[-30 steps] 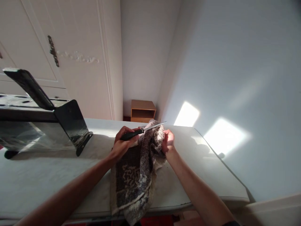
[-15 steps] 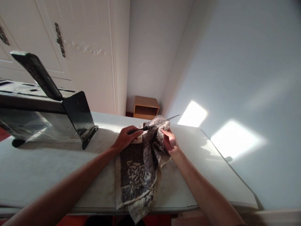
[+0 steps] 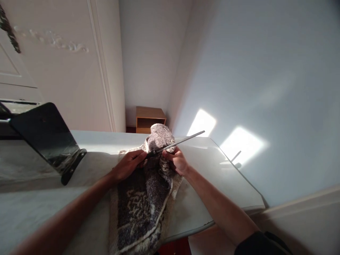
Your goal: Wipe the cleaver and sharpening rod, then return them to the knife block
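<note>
My left hand (image 3: 130, 163) is closed around the dark handle of what looks like a sharpening steel (image 3: 187, 138), a long, thin grey metal rod. The rod slants up to the right, its tip standing free over the far part of the table. A brown and cream towel (image 3: 148, 202) is bunched beneath and behind the rod, and its lower part spreads down toward me. My right hand (image 3: 178, 161) pinches a fold of the towel right beside the rod, thumb on the near side. Folds hide the fingertips of both hands in part.
On the left of the white tabletop (image 3: 196, 202) stands a black holder (image 3: 45, 138) with clear sides, cut off by the frame. A white cabinet (image 3: 66, 81) and a small wooden shelf unit (image 3: 151, 113) are behind. A pale wall (image 3: 239, 71) borders the table's right side.
The view has turned right, so the holder slips leftward. My right hand has moved in against the rod near its handle. The towel is bunched higher behind the rod.
</note>
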A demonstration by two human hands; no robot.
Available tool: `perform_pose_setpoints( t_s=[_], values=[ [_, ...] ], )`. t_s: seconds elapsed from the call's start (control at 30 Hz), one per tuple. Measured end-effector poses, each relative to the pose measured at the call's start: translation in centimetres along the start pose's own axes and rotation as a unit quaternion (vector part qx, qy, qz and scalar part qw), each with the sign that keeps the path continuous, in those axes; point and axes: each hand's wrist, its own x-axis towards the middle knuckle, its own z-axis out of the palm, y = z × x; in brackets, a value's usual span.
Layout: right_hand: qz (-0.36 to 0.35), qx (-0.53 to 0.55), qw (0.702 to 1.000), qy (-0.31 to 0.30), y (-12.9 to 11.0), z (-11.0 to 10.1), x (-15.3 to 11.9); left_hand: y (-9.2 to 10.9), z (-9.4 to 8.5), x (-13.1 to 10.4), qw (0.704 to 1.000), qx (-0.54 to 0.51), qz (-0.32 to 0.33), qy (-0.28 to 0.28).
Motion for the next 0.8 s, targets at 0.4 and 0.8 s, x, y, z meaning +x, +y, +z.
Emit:
perform_pose_setpoints(
  t_s=[0.4, 0.8],
  values=[
    [0.015, 0.053, 0.997, 0.059, 0.2, 0.1, 0.4, -0.4, 0.3, 0.3, 0.994, 0.020, 0.006, 0.110],
    [0.055, 0.031, 0.994, 0.092, -0.2, 0.1, 0.6, -1.3, 0.2, 0.3, 0.958, 0.208, 0.108, 0.168]
  ],
)
